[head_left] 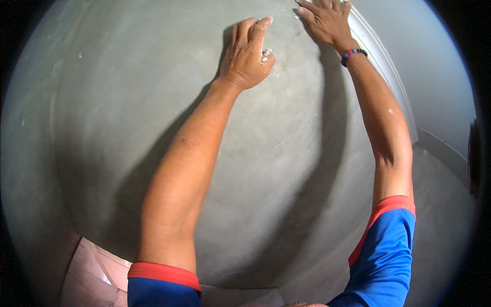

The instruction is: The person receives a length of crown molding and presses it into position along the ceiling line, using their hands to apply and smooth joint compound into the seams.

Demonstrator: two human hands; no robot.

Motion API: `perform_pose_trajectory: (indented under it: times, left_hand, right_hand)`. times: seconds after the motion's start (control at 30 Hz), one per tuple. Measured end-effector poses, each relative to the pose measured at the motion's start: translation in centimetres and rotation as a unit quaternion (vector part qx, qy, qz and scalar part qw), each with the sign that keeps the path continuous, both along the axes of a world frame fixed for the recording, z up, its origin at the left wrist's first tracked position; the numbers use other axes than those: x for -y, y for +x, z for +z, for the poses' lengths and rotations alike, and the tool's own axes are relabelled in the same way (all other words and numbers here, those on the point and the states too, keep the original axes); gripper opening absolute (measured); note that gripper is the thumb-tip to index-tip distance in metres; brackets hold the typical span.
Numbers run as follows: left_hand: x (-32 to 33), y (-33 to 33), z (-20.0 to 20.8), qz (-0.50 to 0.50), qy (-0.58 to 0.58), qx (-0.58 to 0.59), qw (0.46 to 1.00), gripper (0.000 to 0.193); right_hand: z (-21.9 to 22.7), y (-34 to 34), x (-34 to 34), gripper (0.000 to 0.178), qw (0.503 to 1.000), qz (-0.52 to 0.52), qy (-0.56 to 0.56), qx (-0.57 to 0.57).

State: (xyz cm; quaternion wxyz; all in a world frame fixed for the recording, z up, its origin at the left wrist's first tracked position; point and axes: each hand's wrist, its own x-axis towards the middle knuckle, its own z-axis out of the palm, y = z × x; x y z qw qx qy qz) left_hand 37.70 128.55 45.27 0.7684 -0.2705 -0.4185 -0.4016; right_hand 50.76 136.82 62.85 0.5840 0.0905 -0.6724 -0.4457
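My left hand [247, 55] is raised in front of a grey plastered wall [276, 128], its index finger stretched and the others partly bent. White paste [265, 56] clings around its thumb and index finger, and I see no tool in it. Higher up on the right, my right hand [327, 23] reaches the wall beside a white trim [376, 43], its fingers spread. Its fingertips run to the upper edge of the view. By its thumb is a small dark thing [297, 2], too cut off to name. A dark beaded bracelet [353, 55] circles that wrist.
Right of the trim is a pale, smooth surface [434, 66], with a grey strip [442, 151] along its foot. Light pinkish sheets or tiles [89, 279] lie at the lower left. A dark object [474, 158] stands at the far right edge.
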Motion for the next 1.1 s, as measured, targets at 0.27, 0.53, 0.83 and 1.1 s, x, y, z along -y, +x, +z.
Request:
perform_pose_trajectory:
  times: [0.27,0.53,0.83,1.1]
  left_hand:
    - [-0.2,-0.1,0.1,0.0,-0.017,0.012,1.0,0.071]
    - [-1.2,-2.8,0.6,-0.006,-0.036,0.051,0.998,0.068]
    - [-2.1,-7.3,1.3,0.015,-0.034,0.102,0.994,0.067]
    - [-1.2,-3.6,1.1,0.035,-0.036,0.072,0.996,0.067]
  right_hand:
    - [4.1,-0.7,-20.2,0.047,0.98,-0.022,0.102,-0.171]
    - [2.2,2.0,-30.3,0.048,0.982,-0.104,-0.117,-0.108]
    - [7.1,4.7,-42.7,0.053,0.796,0.22,-0.56,-0.064]
    - [9.1,12.5,-45.1,0.038,0.612,0.447,-0.652,-0.022]
